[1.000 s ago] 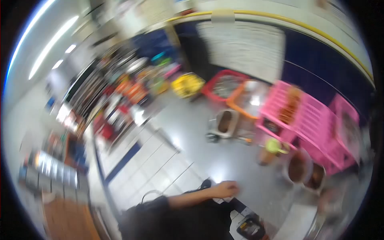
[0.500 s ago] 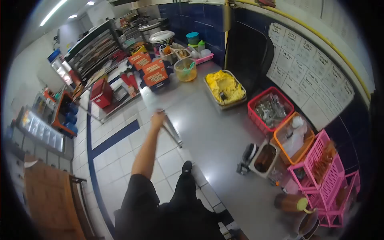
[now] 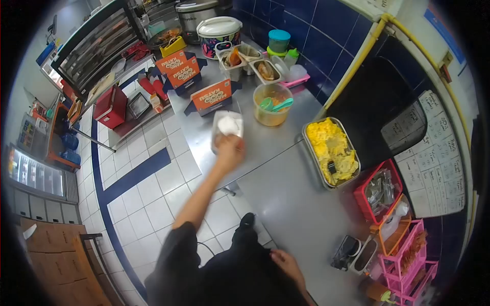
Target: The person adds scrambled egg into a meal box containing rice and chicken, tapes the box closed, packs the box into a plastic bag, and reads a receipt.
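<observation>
My left hand [image 3: 230,153] is stretched forward, its fingers closed on the near edge of a white tray [image 3: 218,118] with something white in it. The tray is over the metal table's edge, just in front of an open orange and dark-blue box [image 3: 212,97]. To its right stands a clear tub [image 3: 271,113] with green and teal spoons. My right hand [image 3: 287,264] is low, close to my body by the table's near edge, with its fingers curled; what it holds, if anything, is hidden.
A metal pan of yellow food [image 3: 333,152] stands by the wall. Red [image 3: 365,200] and pink baskets [image 3: 401,262] line the right side. More boxes [image 3: 178,71], a rice cooker [image 3: 219,34] and containers are at the back.
My view has turned and moved nearer the boxes. My left hand has moved forward with the white tray, to the front of the nearest box. My right hand has come into view.
</observation>
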Tool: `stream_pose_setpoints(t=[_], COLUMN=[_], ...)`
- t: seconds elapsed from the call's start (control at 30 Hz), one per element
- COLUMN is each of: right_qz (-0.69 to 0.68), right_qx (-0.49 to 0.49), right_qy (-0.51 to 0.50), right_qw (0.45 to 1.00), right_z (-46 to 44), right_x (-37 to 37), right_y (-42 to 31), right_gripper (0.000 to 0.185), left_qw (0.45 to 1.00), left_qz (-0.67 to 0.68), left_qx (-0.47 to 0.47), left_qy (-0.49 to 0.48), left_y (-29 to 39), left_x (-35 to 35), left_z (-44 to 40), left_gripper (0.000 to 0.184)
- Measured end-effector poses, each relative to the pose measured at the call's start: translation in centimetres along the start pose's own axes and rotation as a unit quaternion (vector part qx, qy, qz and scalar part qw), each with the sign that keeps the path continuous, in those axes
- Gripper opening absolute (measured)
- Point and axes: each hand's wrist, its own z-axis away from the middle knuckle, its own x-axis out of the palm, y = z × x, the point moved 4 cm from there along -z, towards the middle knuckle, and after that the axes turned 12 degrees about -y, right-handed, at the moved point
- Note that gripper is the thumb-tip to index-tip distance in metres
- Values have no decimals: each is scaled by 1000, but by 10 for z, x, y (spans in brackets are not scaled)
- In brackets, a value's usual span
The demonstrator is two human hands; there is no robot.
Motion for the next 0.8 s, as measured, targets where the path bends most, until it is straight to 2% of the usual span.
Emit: stream_pose_setpoints(t=[0.03,0.07,0.1,0.17,0.2,0.23,0.27,0.3,0.33,0.37,0.4,0.43,0.47,0.5,0.53,0.57,0.63,0.67,0.7,0.77,0.8], right_qz=[13,-27,-70,-327,-372,-415,-460,-450,-439,-425,-333,-236,-138,-165,-191,-215,-183,-165,-45,202,220], right_qx=[-26,0,26,-27,-29,-36,-45,-58,-63,-69,-60,-47,-27,-13,-1,8,2,0,49,145,177], right_qy=[-8,-17,-22,86,152,222,293,331,369,404,460,508,547,568,585,598,663,690,716,723,708], right_qw=[1000,999,997,941,915,881,837,828,817,807,821,827,825,806,788,772,726,704,695,645,647], right_z=[-20,-40,-55,-67,-61,-51,-40,-31,-17,-3,12,24,37,52,68,78,84,85,87,91,86], right_x=[-6,-18,-25,-31,-35,-37,-41,-44,-45,-44,-46,-52,-52,-50,-52,-54,-56,-59,-62,-69,-78], right_y=[-4,6,13,6,-8,-27,-35,-30,-15,8,34,65,82,87,84,83,85,85,68,2,-17], right_gripper=[36,39,41,46,48,50,53,53,54,54,54,53,53,50,47,43,37,34,32,31,30], left_qw=[998,967,962,878,901,921,917,908,982,968,963,965,957,985,993,982,962,970,970,982,973], left_qz=[42,199,217,377,342,308,351,389,23,-61,-178,-178,-250,-147,-49,77,42,-42,-126,-41,-100], left_qx=[-46,-158,-163,-206,-173,-132,-141,-142,-187,-234,-133,-150,-114,-65,-100,-92,-141,-137,-134,-98,-127], left_qy=[-8,-31,-40,-209,-204,-199,-131,-61,14,61,151,122,95,53,-31,-143,-228,-195,-158,-157,-164], left_y=[42,71,106,165,187,189,123,57,29,19,-53,-105,-153,-206,-266,-272,-275,-264,-252,-240,-215], left_x=[6,24,31,39,16,-6,1,7,-48,-96,-108,-127,-136,-132,-124,-120,-110,-104,-97,-68,-54], left_z=[11,28,45,83,87,86,88,90,41,-8,-35,-63,-83,-93,-99,-104,-104,-105,-101,-97,-91], left_gripper=[9,7,7,14,15,16,25,35,57,78,94,108,110,103,93,70,48,40,34,30,26])
